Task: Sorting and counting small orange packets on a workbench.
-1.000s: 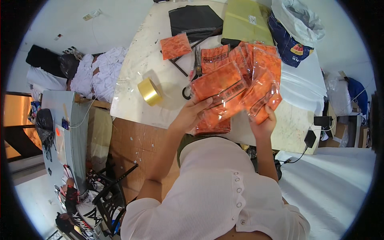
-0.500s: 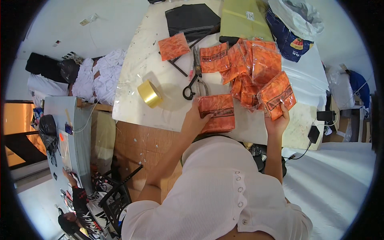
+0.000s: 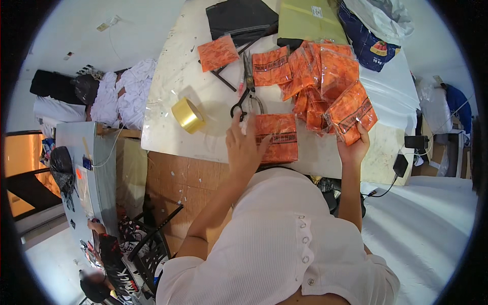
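My left hand (image 3: 242, 147) is open with its fingers spread, beside a stack of orange packets (image 3: 279, 138) at the table's front edge. Its thumb reaches the stack's left side, and its fingertips are close to the handles of black-handled scissors (image 3: 248, 81). On the right, my right hand (image 3: 354, 148) is closed on the lower edge of an orange packet in clear plastic (image 3: 351, 113), which is tilted above the table. Behind that packet lies a loose heap of similar packets (image 3: 338, 71). Another packet (image 3: 271, 67) rests flat just right of the scissors.
A roll of gold tape (image 3: 187, 115) sits at left on the white table (image 3: 168, 81). One orange packet (image 3: 218, 53), folded black cloth (image 3: 241, 20), a yellow-green package (image 3: 310, 23) and a blue-and-white sack (image 3: 373, 48) are at the back. A person (image 3: 114, 259) is at a side table, lower left.
My left hand has lifted from the stack's left edge, moved slightly up and left, and spread its fingers. My right hand still holds its packet. The view has shifted slightly.
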Motion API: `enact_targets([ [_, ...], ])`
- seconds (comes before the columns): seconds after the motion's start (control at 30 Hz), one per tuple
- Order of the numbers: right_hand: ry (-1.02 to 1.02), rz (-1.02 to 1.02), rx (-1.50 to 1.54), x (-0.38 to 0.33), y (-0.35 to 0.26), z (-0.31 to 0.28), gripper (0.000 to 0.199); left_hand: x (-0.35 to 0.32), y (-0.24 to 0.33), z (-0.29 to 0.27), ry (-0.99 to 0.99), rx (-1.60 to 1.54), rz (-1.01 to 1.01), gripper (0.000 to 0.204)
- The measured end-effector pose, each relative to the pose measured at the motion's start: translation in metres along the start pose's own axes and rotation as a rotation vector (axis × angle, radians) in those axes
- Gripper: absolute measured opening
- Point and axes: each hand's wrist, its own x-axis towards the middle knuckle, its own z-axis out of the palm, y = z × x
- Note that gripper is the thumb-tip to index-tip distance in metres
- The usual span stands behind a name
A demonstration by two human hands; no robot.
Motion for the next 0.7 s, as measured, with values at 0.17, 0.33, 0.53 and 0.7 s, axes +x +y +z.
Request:
enact_targets([
  [0.17,0.069,0.004,-0.013,-0.003,0.002,0.009,0.049,0.017,0.012,0.025,-0.094,0.026,0.419,0.057],
  [0.33,-0.001,-0.003,-0.015,0.0,0.006,-0.003,0.049,0.011,0.004,0.048,-0.182,0.103,0.463,0.061],
  [0.53,-0.002,0.006,-0.018,-0.002,0.006,-0.008,0.049,0.012,0.001,0.054,-0.173,0.072,0.454,0.062],
  [0.7,-0.041,0.006,-0.012,0.0,0.004,-0.007,0.049,0.011,-0.002,0.058,-0.214,0.101,0.435,0.063],
])
